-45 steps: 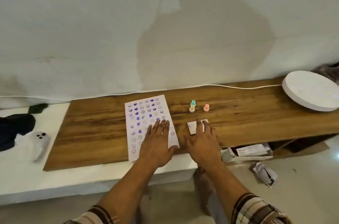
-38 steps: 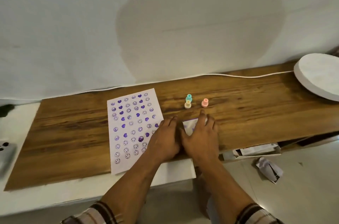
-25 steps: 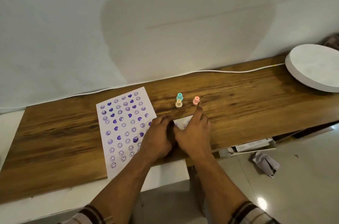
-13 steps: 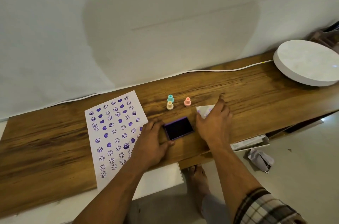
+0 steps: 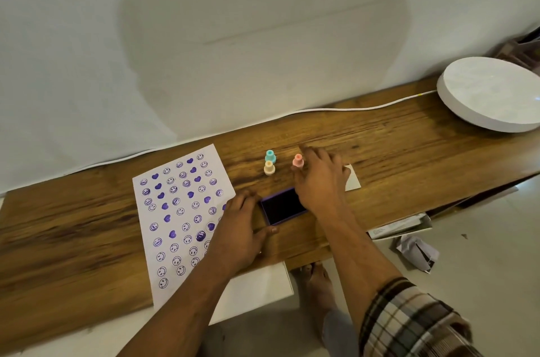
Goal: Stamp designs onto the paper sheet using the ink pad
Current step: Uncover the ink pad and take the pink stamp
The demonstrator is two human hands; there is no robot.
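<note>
A white paper sheet [image 5: 181, 210] covered with purple smiley and heart prints lies on the wooden board [image 5: 394, 146]. To its right sits the uncovered purple ink pad [image 5: 282, 206]. My left hand [image 5: 236, 228] grips the pad's left side, thumb along its front edge. The pad's white lid [image 5: 352, 179] lies flat to the right, partly under my right hand [image 5: 318, 181]. That hand hovers with spread fingers right beside the pink stamp [image 5: 297, 160], holding nothing. A teal stamp [image 5: 270, 156] and a cream stamp [image 5: 269, 168] stand upright just to the left.
A large white round disc [image 5: 491, 93] rests on the board's far right end. A white cable [image 5: 350, 108] runs along the wall. Below the board's front edge are a white box [image 5: 400, 226], crumpled paper [image 5: 416, 251] and a bare foot [image 5: 317, 277].
Both hands pulled the lid off the ink pad. My right hand laid the lid down at the right, then moved left to the pink stamp. My left hand stayed on the pad.
</note>
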